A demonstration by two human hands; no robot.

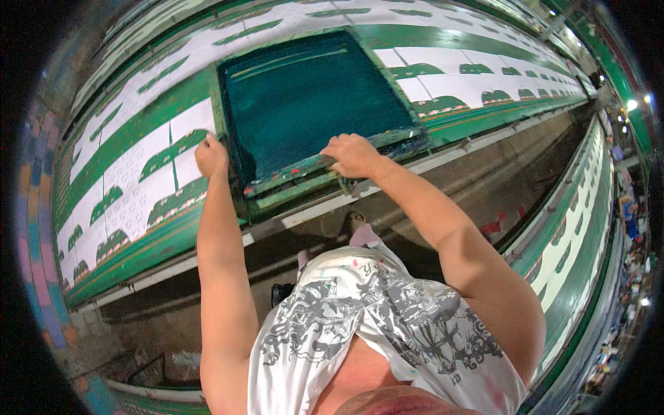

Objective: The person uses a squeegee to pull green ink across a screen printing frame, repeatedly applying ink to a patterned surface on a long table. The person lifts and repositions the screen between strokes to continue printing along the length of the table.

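Note:
A rectangular printing screen (311, 90) with dark teal mesh and a worn green frame lies over a long green table. My left hand (211, 158) is closed at the screen's left rail, with its fingers curled and partly hidden. At the near rail, right of its middle, my right hand (351, 155) is bent over the edge with curled fingers. Paint smears and small red specks mark that near rail. White cut fabric pieces (128, 173) with printed marks lie flat on the table, left of the screen. More white pieces (477, 63) continue to its right.
The long green table (183, 100) has a pale metal rail (304, 218) along its near edge. Behind me on the right runs another table (564, 256) with pale pieces on it. A narrow floor aisle (505, 173) lies between. Coloured blocks (45, 228) line the far left.

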